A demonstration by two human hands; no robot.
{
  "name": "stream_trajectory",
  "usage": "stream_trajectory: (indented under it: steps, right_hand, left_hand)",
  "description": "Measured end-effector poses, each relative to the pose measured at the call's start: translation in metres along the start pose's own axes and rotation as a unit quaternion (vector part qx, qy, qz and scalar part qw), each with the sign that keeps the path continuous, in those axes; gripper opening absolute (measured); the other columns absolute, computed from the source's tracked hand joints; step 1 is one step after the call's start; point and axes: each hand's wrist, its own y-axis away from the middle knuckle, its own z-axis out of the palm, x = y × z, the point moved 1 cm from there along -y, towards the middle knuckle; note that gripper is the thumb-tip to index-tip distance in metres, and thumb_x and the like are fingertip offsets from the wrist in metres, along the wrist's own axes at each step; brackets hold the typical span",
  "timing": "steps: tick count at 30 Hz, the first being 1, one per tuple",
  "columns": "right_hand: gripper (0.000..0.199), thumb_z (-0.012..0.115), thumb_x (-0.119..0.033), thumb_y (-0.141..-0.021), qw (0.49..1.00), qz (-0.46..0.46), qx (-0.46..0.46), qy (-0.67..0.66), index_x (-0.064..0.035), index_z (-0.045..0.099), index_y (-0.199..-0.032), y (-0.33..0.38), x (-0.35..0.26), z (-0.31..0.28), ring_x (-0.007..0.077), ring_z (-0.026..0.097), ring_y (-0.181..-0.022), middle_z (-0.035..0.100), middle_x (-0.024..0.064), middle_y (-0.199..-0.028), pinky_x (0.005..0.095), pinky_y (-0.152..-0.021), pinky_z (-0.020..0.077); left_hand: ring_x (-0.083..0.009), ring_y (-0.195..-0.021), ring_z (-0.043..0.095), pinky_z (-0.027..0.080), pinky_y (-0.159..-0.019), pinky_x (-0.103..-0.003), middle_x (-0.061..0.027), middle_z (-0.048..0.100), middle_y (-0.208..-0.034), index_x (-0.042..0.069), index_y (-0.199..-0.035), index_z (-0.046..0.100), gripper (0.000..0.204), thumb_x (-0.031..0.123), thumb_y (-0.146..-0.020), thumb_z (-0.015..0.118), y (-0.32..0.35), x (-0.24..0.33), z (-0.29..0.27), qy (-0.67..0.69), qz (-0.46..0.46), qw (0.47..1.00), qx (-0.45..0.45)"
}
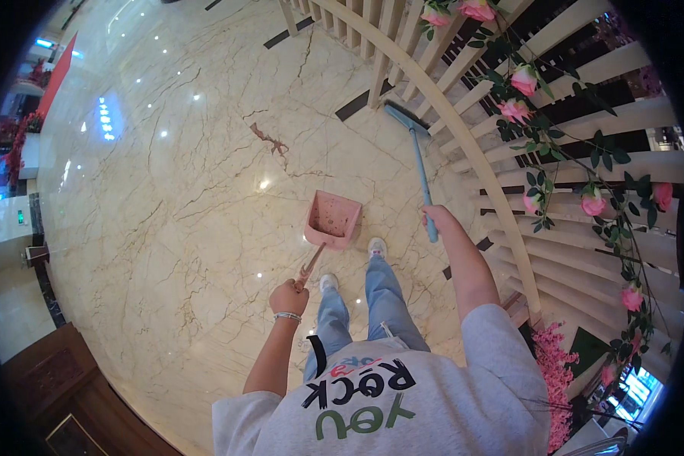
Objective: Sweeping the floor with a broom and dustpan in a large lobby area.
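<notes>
My left hand (289, 297) is closed round the handle of a pink dustpan (333, 216), with a bracelet on its wrist. The pan is in front of my feet, its open side facing away from me, and small dark bits show inside it. In my right hand (440, 217) is the upper end of the blue stick of a broom (420, 163). The stick runs away from me to the broom head (405, 118), whose dark bristles are at the foot of the slatted railing on the right.
A curved cream railing (463, 129) with slats bends round my right side, draped with pink roses (524, 80) and leaves. Glossy veined marble floor (175, 190) spreads ahead and left. Brown wooden furniture (61, 380) stands at the lower left; pink blossoms (552, 372) are near my right elbow.
</notes>
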Motion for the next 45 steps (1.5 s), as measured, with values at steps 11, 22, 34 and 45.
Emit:
stream_trajectory:
  steps: [11, 22, 34, 45]
  right_hand:
    - [0.015, 0.05, -0.015, -0.068, 0.956, 0.06, 0.078, 0.278, 0.0005, 0.049, -0.067, -0.008, 0.176, 0.047, 0.0215, 0.051, -0.042, 0.051, 0.012, -0.051, 0.0341, -0.04, 0.0411]
    - [0.014, 0.061, -0.008, -0.059, 0.924, 0.248, 0.01, 0.291, 0.0022, 0.052, -0.06, 0.2, 0.284, -0.082, 0.0174, 0.048, -0.041, 0.05, 0.0103, -0.051, 0.03, -0.038, 0.038]
    - [0.018, 0.058, -0.015, -0.063, 0.986, 0.073, 0.118, 0.088, -0.0031, 0.049, -0.052, 0.132, 0.202, -0.069, 0.0169, 0.045, -0.037, 0.047, 0.0062, -0.044, 0.031, -0.037, 0.034]
    - [0.043, 0.051, -0.042, -0.072, 0.916, 0.047, 0.286, 0.278, -0.0008, 0.055, -0.061, -0.061, 0.097, -0.085, 0.0226, 0.056, -0.05, 0.054, 0.011, -0.052, 0.0346, -0.048, 0.0426]
  left_hand:
    - [-0.0315, -0.061, 0.055, 0.043, -0.055, -0.04, -0.0159, 0.056, -0.062, 0.006, -0.064, 0.055, 0.018, 0.023, -0.061, 0.05, 0.001, 0.006, -0.003, 0.026, 0.021, 0.999, 0.024]
    - [-0.0324, -0.066, 0.056, 0.044, -0.058, -0.04, -0.0176, 0.057, -0.067, 0.005, -0.068, 0.058, 0.022, 0.025, -0.064, 0.049, 0.005, 0.001, 0.007, 0.049, 0.063, 0.996, 0.031]
    - [-0.0338, -0.063, 0.055, 0.044, -0.056, -0.04, -0.0179, 0.056, -0.065, 0.005, -0.064, 0.057, 0.02, 0.023, -0.064, 0.049, -0.001, -0.004, 0.011, 0.035, 0.038, 0.997, 0.056]
    - [-0.0271, -0.047, 0.047, 0.037, -0.046, -0.033, -0.0114, 0.048, -0.049, 0.005, -0.053, 0.044, 0.011, 0.01, -0.055, 0.053, -0.001, 0.007, 0.004, 0.06, -0.01, 0.997, 0.04]
